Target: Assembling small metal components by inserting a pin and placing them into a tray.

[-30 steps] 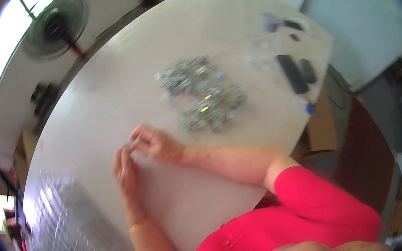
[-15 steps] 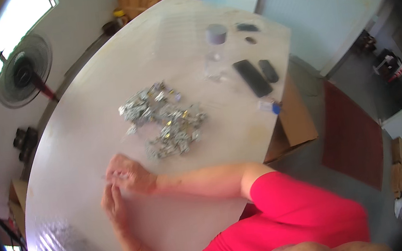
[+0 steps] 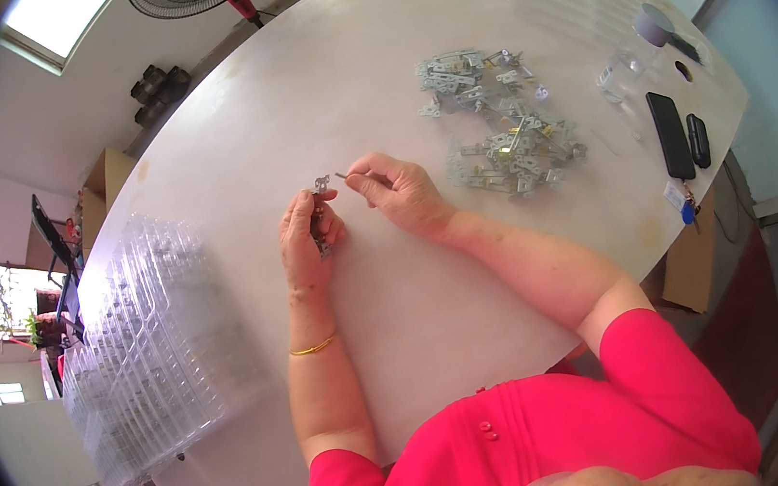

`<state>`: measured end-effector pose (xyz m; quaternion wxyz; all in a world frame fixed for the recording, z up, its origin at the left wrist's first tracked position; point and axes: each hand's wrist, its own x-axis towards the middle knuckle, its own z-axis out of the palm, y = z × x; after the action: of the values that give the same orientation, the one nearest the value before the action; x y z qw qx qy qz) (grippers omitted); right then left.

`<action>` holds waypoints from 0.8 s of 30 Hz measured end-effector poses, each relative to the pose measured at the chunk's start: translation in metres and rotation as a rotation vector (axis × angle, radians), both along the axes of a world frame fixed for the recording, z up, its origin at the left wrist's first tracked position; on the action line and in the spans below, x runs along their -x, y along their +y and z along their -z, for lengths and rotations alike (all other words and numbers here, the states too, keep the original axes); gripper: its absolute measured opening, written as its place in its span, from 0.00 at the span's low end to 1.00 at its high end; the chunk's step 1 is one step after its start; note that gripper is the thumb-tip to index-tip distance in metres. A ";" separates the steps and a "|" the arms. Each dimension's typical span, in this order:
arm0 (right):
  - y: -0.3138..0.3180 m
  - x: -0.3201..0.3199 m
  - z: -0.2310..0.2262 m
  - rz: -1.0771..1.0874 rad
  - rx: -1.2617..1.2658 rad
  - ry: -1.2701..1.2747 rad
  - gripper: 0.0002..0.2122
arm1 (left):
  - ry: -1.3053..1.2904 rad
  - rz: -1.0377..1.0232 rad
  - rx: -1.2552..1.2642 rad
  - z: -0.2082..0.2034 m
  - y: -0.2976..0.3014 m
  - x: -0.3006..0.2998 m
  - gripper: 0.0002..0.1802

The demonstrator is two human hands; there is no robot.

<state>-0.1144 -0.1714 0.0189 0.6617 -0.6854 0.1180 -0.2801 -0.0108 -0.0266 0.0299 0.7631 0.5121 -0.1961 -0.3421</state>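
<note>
"Right hand has drawn slightly away from left hand; what does each hold?"

"Left clamps a small metal bracket; right pinches a thin rod just beside it; both sit left of the metal-parts pile; apparently two separate pieces now."

From my remote station I log: heaped fittings, dull grey metal with brassy glints; held fitting, darker metal. Trays: clear ribbed plastic, glossy. Tabletop: smooth, faint sheen, material uncertain to me. Shirt: matt cloth. Bracelet: shiny gold-toned metal. Carton: matt cardboard.
</note>
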 end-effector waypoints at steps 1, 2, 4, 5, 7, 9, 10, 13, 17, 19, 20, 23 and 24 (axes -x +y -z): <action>-0.001 0.000 0.000 0.017 0.010 0.004 0.06 | -0.005 0.013 0.012 0.001 -0.002 -0.002 0.19; 0.000 -0.001 0.001 0.025 0.051 0.030 0.06 | 0.000 0.037 0.025 0.002 -0.002 -0.004 0.19; -0.004 0.006 0.000 0.067 0.129 0.068 0.06 | 0.016 0.048 -0.011 0.008 -0.009 -0.003 0.19; -0.004 0.006 0.000 0.099 0.167 0.075 0.07 | -0.010 0.014 -0.051 0.011 -0.009 -0.003 0.18; -0.007 0.002 0.019 0.049 0.120 -0.014 0.07 | -0.081 -0.028 -0.110 0.010 -0.013 0.003 0.18; 0.007 -0.015 0.026 0.024 0.112 -0.051 0.08 | -0.101 -0.111 -0.125 0.016 0.005 -0.009 0.16; 0.012 -0.017 0.021 0.019 0.162 -0.061 0.07 | -0.054 -0.095 -0.089 0.013 0.013 -0.009 0.16; 0.008 -0.014 0.020 0.052 0.256 -0.075 0.07 | -0.153 -0.088 -0.107 0.007 0.008 -0.004 0.19; -0.001 -0.006 0.023 0.065 0.265 -0.111 0.07 | -0.327 0.024 -0.189 0.019 -0.001 -0.008 0.18; -0.002 0.000 0.012 -0.207 -0.131 -0.017 0.07 | -0.337 0.036 -0.172 0.014 -0.002 -0.005 0.18; -0.002 -0.005 0.019 -0.277 -0.228 -0.041 0.08 | -0.270 0.031 -0.188 0.011 -0.001 -0.002 0.18; 0.002 -0.008 0.017 -0.358 -0.372 -0.056 0.09 | -0.224 0.171 -0.346 0.027 0.022 -0.045 0.17; 0.006 -0.009 0.017 -0.375 -0.373 -0.069 0.10 | -0.236 0.295 -0.508 0.035 0.031 -0.063 0.29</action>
<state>-0.1054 -0.1654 0.0021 0.8206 -0.5514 0.0159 -0.1495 0.0519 0.0046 -0.0055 0.5248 0.6886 -0.2638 -0.4252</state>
